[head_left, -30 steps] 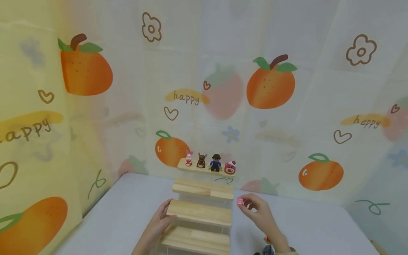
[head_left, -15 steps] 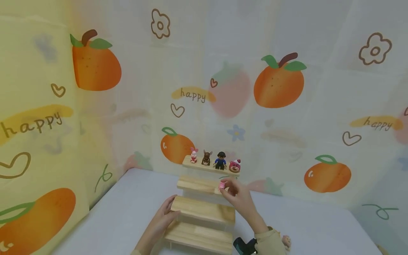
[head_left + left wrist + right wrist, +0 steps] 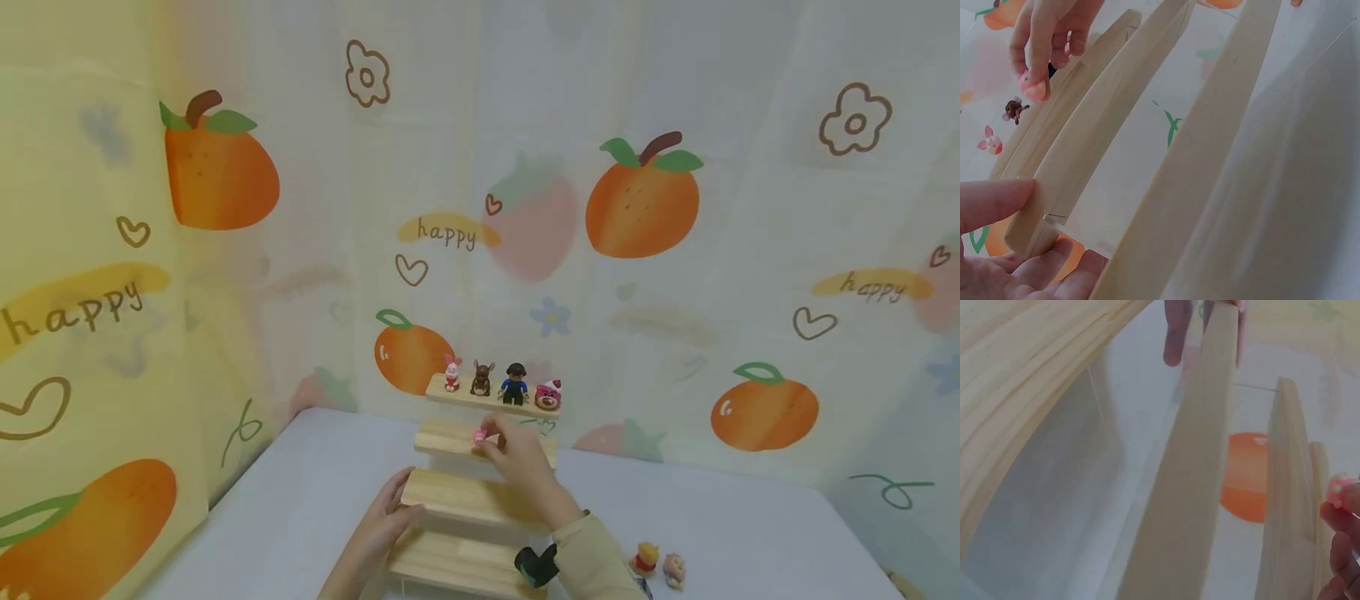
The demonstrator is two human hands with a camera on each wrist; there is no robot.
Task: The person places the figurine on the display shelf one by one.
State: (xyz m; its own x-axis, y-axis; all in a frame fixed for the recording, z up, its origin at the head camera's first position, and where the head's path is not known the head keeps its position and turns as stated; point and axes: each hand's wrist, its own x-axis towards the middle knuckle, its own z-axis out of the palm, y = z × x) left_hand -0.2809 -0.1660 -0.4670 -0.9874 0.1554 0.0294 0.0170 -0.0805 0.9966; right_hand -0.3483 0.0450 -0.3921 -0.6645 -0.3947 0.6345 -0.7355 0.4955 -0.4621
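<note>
In the head view, the fingers (image 3: pixel 495 423) of my right hand (image 3: pixel 519 456) pinch a pink figurine (image 3: pixel 478 437) at the second step (image 3: pixel 441 436) of a wooden stepped stand (image 3: pixel 461 550), tips drawn nearly together with just the toy between them; whether its base touches the wood I cannot tell. My left hand (image 3: pixel 384 517) grips the left end of the third step (image 3: pixel 457 493), counted from the top. On the top step (image 3: pixel 462 397) stand a pink-eared figure (image 3: pixel 452 377), a brown figure (image 3: pixel 482 381), a blue-shirted figure (image 3: pixel 514 385) and a pink bear figure (image 3: pixel 548 397); a yellow-and-red figure (image 3: pixel 645 558) and a pale pink figure (image 3: pixel 674 570) rest on the tabletop (image 3: pixel 300 483), right of the stand. Tiny against my fingers, the figurine should be light; its moulded look suggests something stiff and sturdy, though smooth enough to twist out of a careless squeeze. In the left wrist view, my left thumb lies over a step's rounded end with other fingers beneath, a sound hold, since the wood looks rigid; the clear support (image 3: pixel 1079 237) seems likelier to crack, so I would bear on wood. In the right wrist view, the pinch is partly cut off at the edge, the figurine at my fingertips; opposite sides of its body, base left uncovered, look best to hold.
</note>
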